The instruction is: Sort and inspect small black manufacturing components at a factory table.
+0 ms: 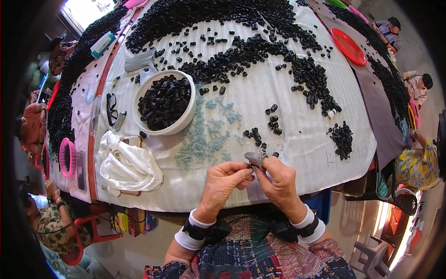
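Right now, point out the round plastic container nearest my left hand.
The white plastic bowl heaped with small black parts; the round pink plastic basket and round red plastic tray lie farther off.

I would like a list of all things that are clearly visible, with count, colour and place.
table: one main, white-covered, centre
black parts: uncountable, black, heaped across table
bowl: one, white, left of centre, filled with black parts
coils: many, pale blue, right of bowl
strips: one stack, grey, above bowl
glasses: one pair, black, left of bowl
cloth: one, white, near left
box: one, white-teal, upper left
basket: one, pink, left
tray: one, red, upper right
chairs: at least two, red, grey, lower corners
people: several, mixed clothing, both sides
dark piece: one, black, left hand
finger cover: one, grey, right hand
wristbands: two, white, wrists
left hand: one, bare, centre
right hand: one, beside it
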Demonstrator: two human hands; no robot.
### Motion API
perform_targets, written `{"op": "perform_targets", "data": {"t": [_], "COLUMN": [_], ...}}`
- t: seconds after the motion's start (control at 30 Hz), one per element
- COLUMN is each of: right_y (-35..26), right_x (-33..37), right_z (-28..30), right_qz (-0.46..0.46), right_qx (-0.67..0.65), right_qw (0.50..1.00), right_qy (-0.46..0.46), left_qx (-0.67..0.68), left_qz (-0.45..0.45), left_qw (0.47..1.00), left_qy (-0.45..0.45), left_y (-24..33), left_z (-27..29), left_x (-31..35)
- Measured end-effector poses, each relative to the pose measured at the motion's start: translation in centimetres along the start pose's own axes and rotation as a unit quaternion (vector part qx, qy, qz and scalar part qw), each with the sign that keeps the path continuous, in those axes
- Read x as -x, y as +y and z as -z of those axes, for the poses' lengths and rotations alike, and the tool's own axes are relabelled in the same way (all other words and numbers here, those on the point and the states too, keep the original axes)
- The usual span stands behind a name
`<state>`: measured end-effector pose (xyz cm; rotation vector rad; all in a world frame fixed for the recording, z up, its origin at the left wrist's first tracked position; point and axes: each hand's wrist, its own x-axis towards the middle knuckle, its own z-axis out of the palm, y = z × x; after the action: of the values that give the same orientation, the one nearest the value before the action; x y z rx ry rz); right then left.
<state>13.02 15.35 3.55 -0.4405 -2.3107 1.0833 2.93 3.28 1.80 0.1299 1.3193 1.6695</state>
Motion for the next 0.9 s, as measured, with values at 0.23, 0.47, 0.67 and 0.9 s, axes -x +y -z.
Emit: {"op": "perform_targets", "data": {"t": [0.23,0.47,0.67,0.9], "right_y": [-0.2,0.0,0.0,-0.1], "right_x": [0.0,0.1,0.2,0.4], "right_z": [-0.1,-0.5,-2.0,-2.4], "right_qz": [0.004,-0.02,0.069,0.037], "right_qx": [-0.024,-0.058,-0.007,-0.004], "right_qw": [1.0,0.997,0.998,0.999], "right_qy": [-0.016,-0.044,0.002,-0.01], "left_qx": [0.018,0.106,0.114,0.131], "left_qz": [0.008,0.009,-0.008,-0.009], "left_qw": [1.0,0.994,0.993,0.991], "left_qy": [0.001,-0.023,-0.038,-0.04], "left_y": [0.4,0.6,0.4,0.2], "left_z": [0.1,0.5,0.2,0.3], "left_x": [-0.3,-0.3,-0.4,-0.5]}}
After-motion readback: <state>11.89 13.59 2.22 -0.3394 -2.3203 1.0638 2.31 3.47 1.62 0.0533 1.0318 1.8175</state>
